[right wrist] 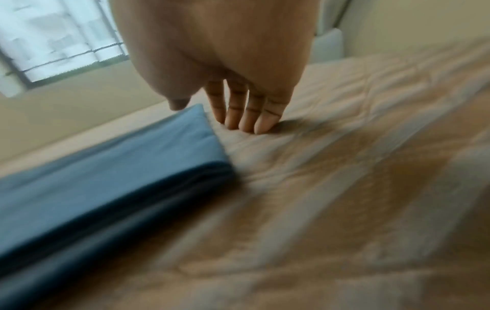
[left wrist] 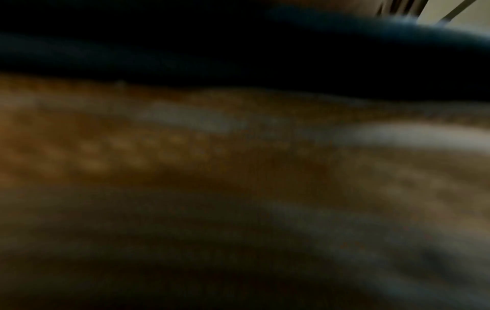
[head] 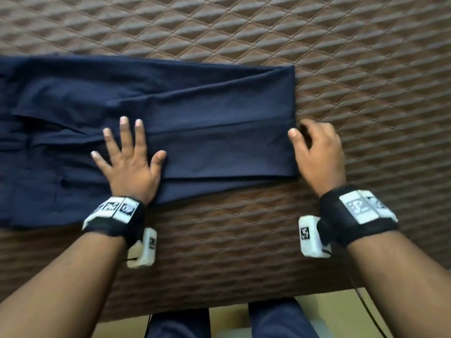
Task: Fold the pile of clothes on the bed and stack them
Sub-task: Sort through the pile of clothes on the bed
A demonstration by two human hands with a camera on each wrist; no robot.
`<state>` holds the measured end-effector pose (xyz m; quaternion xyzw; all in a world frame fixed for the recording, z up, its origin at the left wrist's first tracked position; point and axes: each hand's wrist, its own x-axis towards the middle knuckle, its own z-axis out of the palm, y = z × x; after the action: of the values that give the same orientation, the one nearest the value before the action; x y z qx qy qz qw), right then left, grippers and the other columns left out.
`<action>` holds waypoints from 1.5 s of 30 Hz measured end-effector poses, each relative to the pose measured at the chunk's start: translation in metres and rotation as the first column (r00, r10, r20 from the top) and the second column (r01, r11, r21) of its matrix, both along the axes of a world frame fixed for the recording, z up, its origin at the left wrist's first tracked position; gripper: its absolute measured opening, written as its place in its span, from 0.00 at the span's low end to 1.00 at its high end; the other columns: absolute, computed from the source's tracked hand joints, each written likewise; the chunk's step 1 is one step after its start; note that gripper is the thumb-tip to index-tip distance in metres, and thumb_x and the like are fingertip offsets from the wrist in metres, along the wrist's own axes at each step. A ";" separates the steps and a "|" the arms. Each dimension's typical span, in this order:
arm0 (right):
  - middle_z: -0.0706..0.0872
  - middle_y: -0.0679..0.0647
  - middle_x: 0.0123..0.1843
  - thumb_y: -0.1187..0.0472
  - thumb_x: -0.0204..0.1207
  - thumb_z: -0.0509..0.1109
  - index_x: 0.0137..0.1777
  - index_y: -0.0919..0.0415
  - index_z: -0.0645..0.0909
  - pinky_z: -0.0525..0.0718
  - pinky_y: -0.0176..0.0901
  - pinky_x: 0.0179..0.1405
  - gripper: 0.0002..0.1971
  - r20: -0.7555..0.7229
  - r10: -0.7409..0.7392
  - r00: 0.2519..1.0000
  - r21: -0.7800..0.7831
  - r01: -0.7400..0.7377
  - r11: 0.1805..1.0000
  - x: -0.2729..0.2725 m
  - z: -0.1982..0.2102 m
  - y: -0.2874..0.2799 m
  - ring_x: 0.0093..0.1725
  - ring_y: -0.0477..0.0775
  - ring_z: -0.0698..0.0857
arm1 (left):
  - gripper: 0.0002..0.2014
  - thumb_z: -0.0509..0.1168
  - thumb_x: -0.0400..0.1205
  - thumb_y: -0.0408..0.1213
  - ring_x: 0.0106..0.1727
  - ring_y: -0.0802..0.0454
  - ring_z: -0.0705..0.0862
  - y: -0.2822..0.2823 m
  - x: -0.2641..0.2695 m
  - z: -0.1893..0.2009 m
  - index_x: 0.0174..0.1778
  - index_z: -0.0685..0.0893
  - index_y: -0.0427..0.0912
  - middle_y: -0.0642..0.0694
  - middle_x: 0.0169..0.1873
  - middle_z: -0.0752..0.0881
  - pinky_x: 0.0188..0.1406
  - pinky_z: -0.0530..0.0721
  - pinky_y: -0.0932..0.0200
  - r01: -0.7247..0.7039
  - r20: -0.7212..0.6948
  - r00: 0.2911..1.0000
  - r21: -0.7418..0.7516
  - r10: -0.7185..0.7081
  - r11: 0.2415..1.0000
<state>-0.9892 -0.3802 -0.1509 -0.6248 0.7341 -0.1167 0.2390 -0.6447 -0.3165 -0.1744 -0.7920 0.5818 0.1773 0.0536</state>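
A navy blue garment [head: 207, 118] lies spread on the brown quilted bedspread [head: 244, 25], folded lengthwise, with a straight folded edge at its right end. My left hand [head: 129, 147] lies flat on it with the fingers spread, pressing the cloth near its middle. My right hand [head: 314, 147] is at the garment's right edge. In the right wrist view its fingers [right wrist: 246, 119] point straight down onto the bedspread [right wrist: 344, 167] beside the garment [right wrist: 106, 167], and the thumb hovers over the cloth's corner. The left wrist view is dark and blurred, showing only navy cloth [left wrist: 238, 52] above brown quilt.
The bed's front edge runs across the bottom of the head view, with my legs in dark trousers [head: 180, 323] and pale floor below it. A black cable [head: 366, 311] hangs off the edge at the right. A window [right wrist: 58, 37] shows beyond the bed.
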 end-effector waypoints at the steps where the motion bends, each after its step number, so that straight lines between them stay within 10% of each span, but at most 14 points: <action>1: 0.84 0.60 0.53 0.46 0.83 0.65 0.68 0.61 0.81 0.77 0.51 0.56 0.22 0.109 -0.092 0.990 0.065 0.085 0.994 0.009 -0.002 -0.005 0.53 0.61 0.81 | 0.39 0.44 0.82 0.67 0.87 0.34 0.46 0.003 0.001 -0.003 0.88 0.50 0.52 0.48 0.88 0.49 0.74 0.47 0.16 0.005 0.006 1.000 0.006 -0.005 1.000; 4: 0.83 0.56 0.45 0.51 0.80 0.72 0.56 0.62 0.82 0.77 0.45 0.43 0.14 0.290 -0.253 0.923 0.265 0.176 0.948 0.017 -0.002 -0.026 0.45 0.53 0.79 | 0.38 0.47 0.83 0.65 0.87 0.36 0.44 0.003 0.003 0.000 0.88 0.50 0.53 0.49 0.88 0.47 0.75 0.44 0.18 0.006 -0.048 0.999 -0.031 -0.008 0.999; 9: 0.80 0.60 0.40 0.52 0.79 0.74 0.43 0.62 0.76 0.77 0.58 0.40 0.14 0.228 -0.037 0.973 0.215 -0.013 0.977 0.046 0.061 -0.028 0.40 0.55 0.76 | 0.32 0.62 0.81 0.51 0.87 0.45 0.55 0.012 0.031 0.025 0.83 0.69 0.49 0.43 0.86 0.59 0.82 0.51 0.40 -0.207 -0.423 0.903 -0.281 0.073 0.937; 11: 0.79 0.60 0.37 0.58 0.80 0.74 0.44 0.67 0.74 0.78 0.47 0.32 0.14 0.287 0.013 0.958 0.175 -0.066 0.982 0.081 0.094 -0.017 0.35 0.48 0.77 | 0.25 0.66 0.80 0.43 0.75 0.51 0.75 0.018 0.052 0.034 0.73 0.81 0.40 0.39 0.76 0.76 0.77 0.69 0.57 -0.456 -0.634 0.758 -0.353 0.150 0.817; 15: 0.73 0.48 0.25 0.67 0.76 0.76 0.35 0.56 0.67 0.74 0.38 0.14 0.19 0.464 0.058 0.884 0.138 -0.137 0.981 0.186 0.129 0.010 0.21 0.43 0.73 | 0.09 0.66 0.86 0.33 0.43 0.55 0.85 0.034 0.103 0.057 0.60 0.86 0.43 0.44 0.51 0.88 0.43 0.82 0.65 -0.747 -0.906 0.182 0.126 0.382 0.653; 20: 0.71 0.49 0.26 0.54 0.69 0.79 0.36 0.53 0.67 0.80 0.64 0.22 0.20 0.526 0.117 0.843 0.048 -0.167 0.985 0.342 0.109 0.042 0.26 0.65 0.75 | 0.11 0.57 0.90 0.34 0.39 0.53 0.88 0.056 0.181 0.068 0.55 0.85 0.48 0.47 0.47 0.90 0.41 0.82 0.60 -0.665 -0.894 0.072 0.288 0.443 0.689; 25: 0.85 0.49 0.33 0.58 0.77 0.76 0.40 0.51 0.77 0.88 0.52 0.31 0.09 0.730 0.055 0.681 0.197 -0.287 0.938 0.455 0.090 0.071 0.31 0.49 0.86 | 0.16 0.51 0.92 0.46 0.40 0.52 0.89 0.056 0.234 0.062 0.63 0.83 0.46 0.47 0.47 0.90 0.41 0.86 0.57 -0.620 -0.870 -0.139 0.449 0.473 0.644; 28: 0.88 0.45 0.38 0.60 0.81 0.72 0.43 0.53 0.84 0.85 0.42 0.43 0.04 0.697 0.229 0.680 0.123 -0.427 0.896 0.458 0.085 0.085 0.40 0.42 0.87 | 0.16 0.59 0.90 0.44 0.47 0.48 0.85 0.045 0.234 0.053 0.70 0.81 0.41 0.43 0.48 0.88 0.37 0.86 0.62 -0.603 -0.831 -0.081 0.480 0.550 0.637; 33: 0.86 0.45 0.37 0.58 0.79 0.72 0.41 0.57 0.84 0.83 0.44 0.44 0.06 0.448 0.316 0.836 0.024 -0.365 0.931 0.387 0.065 0.084 0.40 0.43 0.84 | 0.21 0.77 0.75 0.47 0.47 0.52 0.85 0.040 0.208 0.034 0.62 0.84 0.44 0.49 0.46 0.88 0.53 0.84 0.55 -0.580 -0.778 0.424 0.159 0.463 0.799; 37: 0.87 0.55 0.52 0.55 0.79 0.68 0.48 0.62 0.86 0.82 0.57 0.57 0.11 0.137 0.475 0.869 -0.148 -0.456 0.877 0.328 0.047 0.063 0.53 0.59 0.86 | 0.19 0.73 0.70 0.44 0.51 0.48 0.89 0.030 0.201 0.051 0.55 0.86 0.41 0.48 0.48 0.91 0.55 0.87 0.48 -0.612 -0.833 0.390 0.084 0.392 0.787; 41: 0.77 0.66 0.75 0.46 0.78 0.65 0.70 0.63 0.81 0.72 0.68 0.73 0.26 -0.151 0.547 0.824 -0.080 -0.561 0.824 0.304 0.030 0.057 0.75 0.72 0.73 | 0.22 0.72 0.71 0.39 0.52 0.56 0.88 0.023 0.228 0.066 0.62 0.86 0.42 0.52 0.50 0.90 0.57 0.85 0.61 -0.592 -0.847 0.444 -0.033 0.292 0.805; 45: 0.61 0.64 0.86 0.38 0.78 0.59 0.81 0.56 0.68 0.57 0.73 0.79 0.35 -0.219 0.618 0.755 0.118 -0.608 0.785 0.325 0.018 0.071 0.84 0.69 0.57 | 0.30 0.76 0.75 0.36 0.55 0.40 0.83 0.030 0.256 0.046 0.75 0.78 0.43 0.41 0.55 0.84 0.65 0.81 0.43 -0.551 -0.565 0.720 -0.111 0.403 0.827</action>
<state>-0.6644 -0.3088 -0.1328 -0.8352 0.5149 0.0609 0.1834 -0.3889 -0.2863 -0.1285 -0.8373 0.3664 0.3099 -0.2620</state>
